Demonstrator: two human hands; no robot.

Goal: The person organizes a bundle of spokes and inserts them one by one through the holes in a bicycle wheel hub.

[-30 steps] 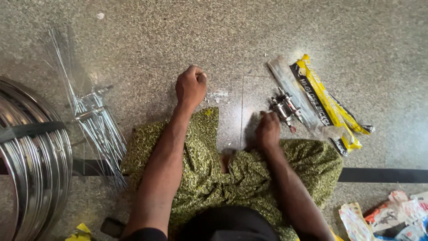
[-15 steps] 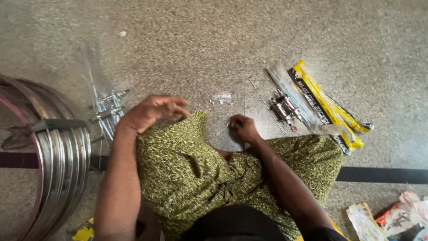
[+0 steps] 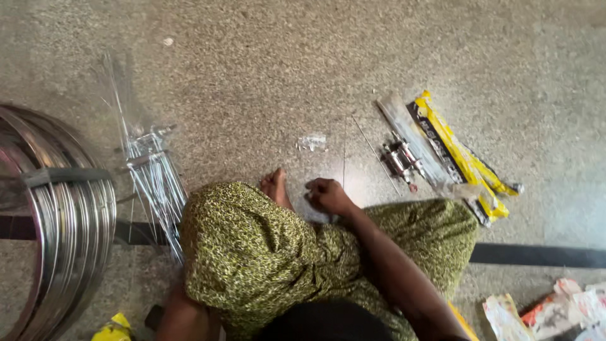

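Yellow-black packet (image 3: pixel 464 158) lies right; right hand (image 3: pixel 328 196) curled beside hub (image 3: pixel 403 159); left hand hidden.

Right hand (image 3: pixel 327 194) apparently fisted on floor (image 3: pixel 265 76), spokes (image 3: pixel 154 183), rims (image 3: pixel 63 215)

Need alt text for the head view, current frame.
Seen from above, a person in green patterned cloth sits on a speckled stone floor, right hand curled by the knee. Stacked metal wheel rims and bundled spokes lie left; a metal hub and yellow packets right.
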